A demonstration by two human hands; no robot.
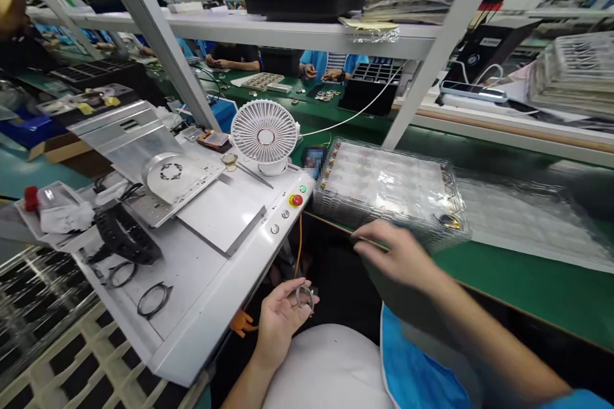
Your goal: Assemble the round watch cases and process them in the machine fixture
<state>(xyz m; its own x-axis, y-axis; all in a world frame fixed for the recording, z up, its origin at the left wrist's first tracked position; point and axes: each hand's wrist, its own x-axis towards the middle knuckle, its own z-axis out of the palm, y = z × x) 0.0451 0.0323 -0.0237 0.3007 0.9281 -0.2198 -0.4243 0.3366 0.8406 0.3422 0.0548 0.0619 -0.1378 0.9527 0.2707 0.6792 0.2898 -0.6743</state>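
My left hand [284,314] is closed around a small round metal ring [305,298], held between thumb and fingertips in front of my lap. My right hand [396,252] is blurred by motion and hovers at the near edge of the stacked clear plastic trays [388,182]. Its thumb and fingers come together at the tips; whatever they pinch is too small and smeared to name. A small part with a dark round face and yellow film [448,222] sits in the top tray's near right corner.
On the left stands a white machine [211,307] with a red emergency button [297,200], a metal plate fixture [167,172] and a white fan [265,134]. Tweezers [254,174] lie beside the fan. A shelf [307,32] with black trays spans above. Co-workers' hands [321,71] show across the bench.
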